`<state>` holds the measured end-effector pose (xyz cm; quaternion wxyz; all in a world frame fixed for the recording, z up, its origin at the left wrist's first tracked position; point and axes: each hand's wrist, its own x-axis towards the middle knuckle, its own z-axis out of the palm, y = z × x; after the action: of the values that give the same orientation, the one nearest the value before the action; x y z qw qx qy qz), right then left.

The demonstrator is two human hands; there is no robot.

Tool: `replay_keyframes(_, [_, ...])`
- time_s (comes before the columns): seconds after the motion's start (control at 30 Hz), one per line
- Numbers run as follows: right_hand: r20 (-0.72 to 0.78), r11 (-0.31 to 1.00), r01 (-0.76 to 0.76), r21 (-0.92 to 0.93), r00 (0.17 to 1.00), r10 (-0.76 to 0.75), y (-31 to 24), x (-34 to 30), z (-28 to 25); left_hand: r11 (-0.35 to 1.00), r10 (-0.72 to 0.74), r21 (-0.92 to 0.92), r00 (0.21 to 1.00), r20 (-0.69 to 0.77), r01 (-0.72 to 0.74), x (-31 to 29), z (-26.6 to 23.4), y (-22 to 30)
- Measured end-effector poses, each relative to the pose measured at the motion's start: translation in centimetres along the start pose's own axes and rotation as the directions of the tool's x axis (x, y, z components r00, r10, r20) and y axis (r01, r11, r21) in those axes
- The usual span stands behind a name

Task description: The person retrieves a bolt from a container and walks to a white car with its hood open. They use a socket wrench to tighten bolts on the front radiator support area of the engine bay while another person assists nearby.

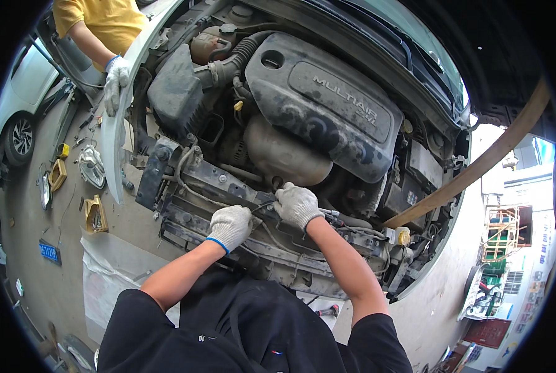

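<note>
My left hand, in a white knit glove with a blue cuff, is closed at the front crossmember of an opened car front. A thin black cable runs from its fingertips toward my right hand, also gloved. The right fingers are curled down beside the cable, just below the dull metal heat shield; their tips are partly hidden. A small silvery piece shows to the right of that hand. Above stands the dusty black engine cover.
A wooden prop slants across the right side of the bay. At upper left, a co-worker's gloved hand rests on a pale fender. Headlights, yellow-framed parts and a blue plate lie on the floor.
</note>
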<state>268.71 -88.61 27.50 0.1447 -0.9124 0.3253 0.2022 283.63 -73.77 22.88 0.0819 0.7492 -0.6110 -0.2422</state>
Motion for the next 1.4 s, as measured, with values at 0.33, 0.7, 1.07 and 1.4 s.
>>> replay_keyframes(0.33, [-0.068, 0.988, 0.068, 0.140, 0.996, -0.059, 2.8, 0.6, -0.4, 0.999, 0.030, -0.027, 0.999, 0.044, -0.029, 0.7, -0.5, -0.4])
replay_keyframes(0.7, [-0.193, 0.548, -0.066, 0.834, 0.895, 0.403, 6.1, -6.0, 1.7, -0.471, 0.064, -0.730, 0.845, 0.532, 0.495, 3.9, -2.4, 1.4])
replay_keyframes(1.07, [-0.454, 0.885, 0.086, 0.458, 0.878, 0.149, -0.7, -8.2, 4.7, -0.169, 0.173, -0.898, 0.910, 0.378, 0.405, 3.4, 0.0, 5.7])
replay_keyframes(1.4, [-0.392, 0.758, 0.037, 0.652, 0.871, 0.294, -0.3, -10.4, 5.9, -0.217, 0.292, -0.908, 0.912, 0.289, 0.357, 1.9, 3.0, 5.7])
